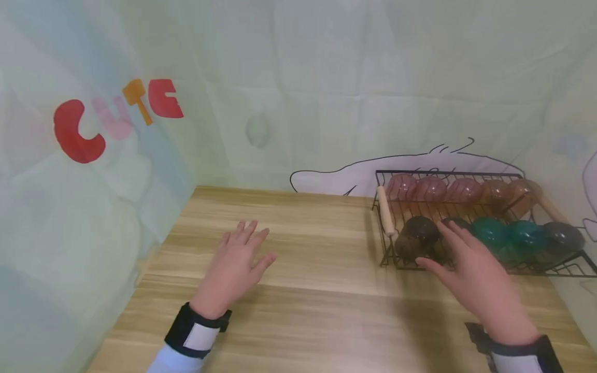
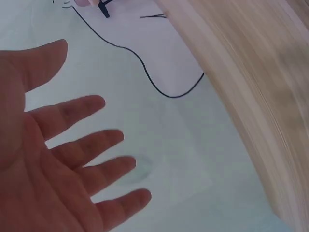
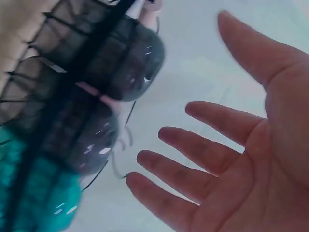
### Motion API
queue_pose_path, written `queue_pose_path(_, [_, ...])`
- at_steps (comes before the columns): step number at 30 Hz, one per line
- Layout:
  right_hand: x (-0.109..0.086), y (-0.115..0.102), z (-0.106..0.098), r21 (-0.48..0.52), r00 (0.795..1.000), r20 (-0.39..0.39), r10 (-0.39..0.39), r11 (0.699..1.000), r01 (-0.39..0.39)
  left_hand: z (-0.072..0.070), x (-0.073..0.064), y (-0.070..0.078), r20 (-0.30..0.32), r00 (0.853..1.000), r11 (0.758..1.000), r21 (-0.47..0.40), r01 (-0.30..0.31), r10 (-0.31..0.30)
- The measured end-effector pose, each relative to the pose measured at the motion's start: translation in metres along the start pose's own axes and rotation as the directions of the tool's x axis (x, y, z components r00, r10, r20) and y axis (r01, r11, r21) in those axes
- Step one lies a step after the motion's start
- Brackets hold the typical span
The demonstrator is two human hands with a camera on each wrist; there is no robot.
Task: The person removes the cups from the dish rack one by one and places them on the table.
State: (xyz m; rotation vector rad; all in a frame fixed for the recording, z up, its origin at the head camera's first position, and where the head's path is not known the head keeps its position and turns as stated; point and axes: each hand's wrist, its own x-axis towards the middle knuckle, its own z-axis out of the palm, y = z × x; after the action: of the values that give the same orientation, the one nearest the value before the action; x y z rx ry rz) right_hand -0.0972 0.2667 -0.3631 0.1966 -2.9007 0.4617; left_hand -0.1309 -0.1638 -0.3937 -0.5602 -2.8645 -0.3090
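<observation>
A black wire rack (image 1: 448, 172) stands at the right of the table and holds two rows of see-through cups, apparently upside down. Dark grey cups (image 1: 416, 235) and teal cups (image 1: 489, 233) fill the front row; pink cups (image 1: 431, 189) and brownish ones (image 1: 496, 191) sit behind. My right hand (image 1: 485, 290) hovers at the rack's front, fingers spread, holding nothing; it hides part of a grey cup. In the right wrist view, a gap separates the fingers from the grey cups (image 3: 137, 60). My left hand (image 1: 230, 272) is over the table's left part, fingers spread and nothing held.
Light wooden handles (image 1: 385, 211) are fitted at the rack's ends. The wood-grain table (image 1: 298, 321) meets a pale printed cloth (image 1: 322, 103) at the back and left. Red, pink and orange letters (image 1: 76, 132) mark the cloth's left side.
</observation>
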Motion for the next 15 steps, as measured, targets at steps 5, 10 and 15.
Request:
queue_pose_path(5, [0.029,-0.011,-0.006,-0.033,0.993,0.083,-0.085,0.996,0.088,0.005,0.006,0.012,0.032,0.997,0.997,-0.032,-0.072,0.073])
queue_pose_path(10, [0.054,-0.018,-0.004,-0.073,0.978,0.174,-0.114,0.989,0.128,0.012,0.011,0.018,0.06,0.994,0.995,-0.013,-0.095,0.096])
queue_pose_path(15, [0.068,-0.019,0.004,-0.136,0.968,0.215,-0.132,0.977,0.163,0.017,0.014,0.021,0.075,0.992,0.994,-0.007,-0.105,0.105])
